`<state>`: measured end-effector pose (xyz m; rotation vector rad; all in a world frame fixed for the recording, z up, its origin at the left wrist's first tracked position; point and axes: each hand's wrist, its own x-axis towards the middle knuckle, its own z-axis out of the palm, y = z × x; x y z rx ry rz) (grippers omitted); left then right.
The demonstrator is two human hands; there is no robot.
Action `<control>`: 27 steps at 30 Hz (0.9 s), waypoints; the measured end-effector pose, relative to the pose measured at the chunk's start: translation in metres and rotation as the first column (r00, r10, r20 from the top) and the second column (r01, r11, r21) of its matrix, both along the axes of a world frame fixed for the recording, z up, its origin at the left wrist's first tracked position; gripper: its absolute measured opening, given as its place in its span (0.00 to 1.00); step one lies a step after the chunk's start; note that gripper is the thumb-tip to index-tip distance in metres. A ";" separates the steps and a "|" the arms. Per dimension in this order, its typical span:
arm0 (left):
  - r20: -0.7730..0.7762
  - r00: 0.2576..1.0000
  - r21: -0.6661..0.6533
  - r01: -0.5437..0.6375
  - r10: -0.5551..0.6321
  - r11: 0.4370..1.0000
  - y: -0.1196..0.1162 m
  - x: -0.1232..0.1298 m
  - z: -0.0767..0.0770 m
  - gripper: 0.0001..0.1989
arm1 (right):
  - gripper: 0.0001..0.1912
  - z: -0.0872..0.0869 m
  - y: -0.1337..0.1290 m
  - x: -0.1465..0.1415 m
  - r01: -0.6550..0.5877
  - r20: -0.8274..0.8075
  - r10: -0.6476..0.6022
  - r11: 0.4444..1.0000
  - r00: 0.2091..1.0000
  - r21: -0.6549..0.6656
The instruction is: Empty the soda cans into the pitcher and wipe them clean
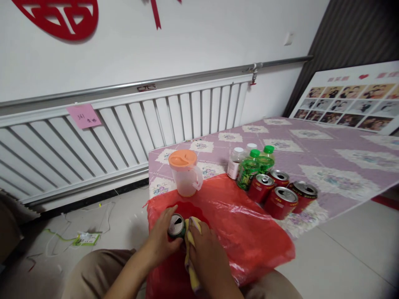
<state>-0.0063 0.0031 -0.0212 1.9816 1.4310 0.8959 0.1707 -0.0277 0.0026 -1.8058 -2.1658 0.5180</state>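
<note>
An opened can with a silver top and dark green side stands upright near the table's front left. My left hand is wrapped round its left side, fingers behind it and thumb in front. On the can's right, my right hand grips a yellow cloth that lies against the can's side. Beneath both hands is a red plastic sheet, with a darker red patch around the can. The lower part of the can is hidden by my left thumb and the cloth.
A pitcher with an orange lid stands just behind my hands. To the right are several bottles and several red cans. A white radiator runs behind the table; a photo board leans at the back right.
</note>
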 end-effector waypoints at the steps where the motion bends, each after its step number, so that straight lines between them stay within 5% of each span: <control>1: -0.006 0.999 0.016 -0.040 0.040 0.999 0.000 0.002 -0.002 0.41 | 0.26 0.000 0.000 0.000 0.001 0.000 -0.001 1.000 1.000 -0.003; 11: -0.007 0.994 0.034 -0.112 0.112 0.993 0.001 0.005 -0.013 0.36 | 0.27 0.002 -0.006 0.001 0.000 0.015 -0.001 0.999 1.000 0.055; 20: 0.051 0.998 -0.098 0.053 -0.048 0.994 0.002 -0.003 0.004 0.44 | 0.27 0.001 -0.006 -0.002 -0.007 0.025 0.007 1.000 1.000 -0.015; 27: -0.041 0.985 0.053 -0.166 0.168 0.985 0.002 0.003 -0.004 0.37 | 0.27 -0.001 -0.006 -0.001 0.002 0.008 -0.002 1.000 1.000 0.007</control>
